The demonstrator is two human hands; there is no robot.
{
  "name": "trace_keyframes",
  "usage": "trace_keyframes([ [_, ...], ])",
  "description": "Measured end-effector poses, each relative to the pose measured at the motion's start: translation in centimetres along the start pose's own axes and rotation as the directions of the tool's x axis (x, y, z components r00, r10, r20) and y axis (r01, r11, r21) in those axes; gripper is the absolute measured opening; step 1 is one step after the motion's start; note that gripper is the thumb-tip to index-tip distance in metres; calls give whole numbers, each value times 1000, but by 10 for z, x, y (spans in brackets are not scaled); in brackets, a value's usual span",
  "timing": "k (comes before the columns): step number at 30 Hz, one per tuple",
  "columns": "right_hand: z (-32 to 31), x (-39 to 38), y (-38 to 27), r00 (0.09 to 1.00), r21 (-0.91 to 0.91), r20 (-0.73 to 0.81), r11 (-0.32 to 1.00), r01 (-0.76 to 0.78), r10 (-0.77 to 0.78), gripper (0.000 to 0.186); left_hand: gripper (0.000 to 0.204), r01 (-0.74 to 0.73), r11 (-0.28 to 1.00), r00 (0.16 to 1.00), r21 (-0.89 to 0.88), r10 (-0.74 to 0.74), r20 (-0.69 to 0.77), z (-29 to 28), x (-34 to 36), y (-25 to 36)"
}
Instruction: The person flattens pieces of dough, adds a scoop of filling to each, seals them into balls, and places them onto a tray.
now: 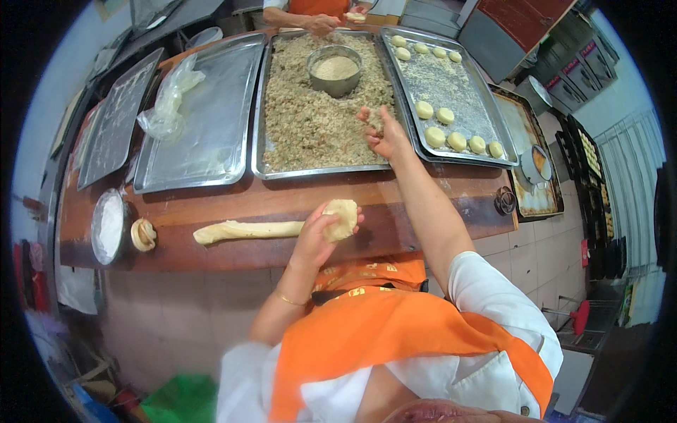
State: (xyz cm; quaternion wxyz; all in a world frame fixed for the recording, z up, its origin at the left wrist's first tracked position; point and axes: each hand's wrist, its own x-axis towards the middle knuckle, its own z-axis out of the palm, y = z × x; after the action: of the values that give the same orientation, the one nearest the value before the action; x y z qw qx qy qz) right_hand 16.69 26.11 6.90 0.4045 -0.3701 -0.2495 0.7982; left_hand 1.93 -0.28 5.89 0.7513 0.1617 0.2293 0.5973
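Observation:
In my left hand (314,238) lies a flattened round of pale dough (341,218), gripped between thumb and fingers. Just left of that hand, a long dough rope (243,230) rests on the wooden table. My right hand (385,135) is at the right side of a large metal tray (331,171) spread with crumbly, greenish-flecked filling (310,134). Its fingers curl around what looks like a small clump of that filling, partly hidden by the fingers. A metal bowl (334,86) of pale, grainy stuff sits on the filling.
At right, a floured tray (486,113) carries several round dough pieces (457,142). Leftward are a metal tray (204,158) with a plastic bag (169,99), a flour bowl (111,227) and coiled dough (143,235). Dark rings (505,200) lie near the right edge. A co-worker's hands (323,25) work opposite.

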Motion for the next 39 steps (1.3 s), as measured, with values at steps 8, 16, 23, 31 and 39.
trace_keyframes([
  [8, 0, -2, 9, 978, -388, -84, 910, 145, -192, 43, 37, -3, 1000, 998, -29, 1, -64, 3, 0, -2],
  [16, -15, -1, 1, 995, -135, 34, 986, 95, -92, 43, 41, 3, 998, 996, -56, -8, -91, -4, -5, -10],
  [23, 2, -21, -1, 986, 370, 149, 929, 17, -78, 49, 41, -2, 995, 995, -100, -8, -102, -20, 0, -12],
  [31, -12, 0, 4, 988, 50, 35, 987, 150, -151, 42, 36, -48, 999, 983, 2, 47, -179, -10, 21, 1],
  [39, 14, -29, 8, 944, -104, 128, 942, 318, -304, 34, 31, -152, 984, 953, 93, 171, -250, 17, 106, 21],
])
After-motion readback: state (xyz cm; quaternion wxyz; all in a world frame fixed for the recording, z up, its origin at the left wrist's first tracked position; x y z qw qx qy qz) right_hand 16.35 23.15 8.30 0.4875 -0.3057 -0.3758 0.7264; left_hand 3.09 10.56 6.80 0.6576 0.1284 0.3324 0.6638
